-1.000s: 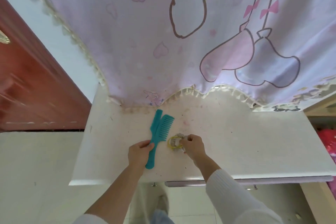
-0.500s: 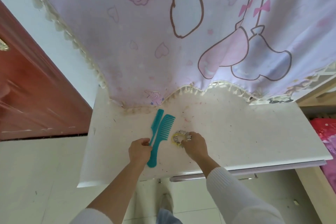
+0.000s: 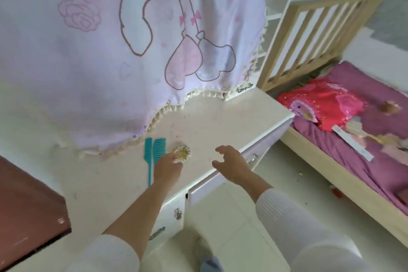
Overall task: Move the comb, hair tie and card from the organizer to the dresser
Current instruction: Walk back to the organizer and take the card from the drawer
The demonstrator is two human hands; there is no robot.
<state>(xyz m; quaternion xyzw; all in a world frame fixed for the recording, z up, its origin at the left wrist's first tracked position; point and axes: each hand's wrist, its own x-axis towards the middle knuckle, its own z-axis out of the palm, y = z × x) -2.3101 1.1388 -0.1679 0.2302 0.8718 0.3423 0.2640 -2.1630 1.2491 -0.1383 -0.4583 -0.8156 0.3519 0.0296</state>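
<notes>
**Desk:** What does the head view show at the dresser [image 3: 231,117]?

**Caption writer:** Two teal combs [image 3: 154,152] lie side by side on the dresser top, just below the tasselled hem of the pink cartoon-print curtain [image 3: 132,51], handles pointing toward the person. Just right of the combs sits the hair tie [image 3: 181,154], a yellow loop with a pale frill, also flat on the dresser.

**Desk:** And the hands?

**Caption writer:** The left hand [image 3: 169,166] reaches over the combs' near side, fingers loosely curled and fingertips at the hair tie's near edge; whether they touch it or hover just above cannot be told, but nothing is held. The right hand [image 3: 231,165] hangs over the dresser's front edge, right of the hair tie and apart from it, fingers spread and slack, holding nothing.

**Desk:** How far along is the job?

**Caption writer:** By the look of it, two of three items are delivered: comb and hair tie rest on the dresser. No card shows on the dresser top, and no organizer is in view, so the card appears to be what is left.

**Desk:** Anything to the right of the dresser?

**Caption writer:** A wooden-framed bed [image 3: 331,172] with a purple sheet, a bright pink and red bundle [image 3: 320,104] and scattered bits on it. Whether the card lies among them is too blurred to say.
</notes>
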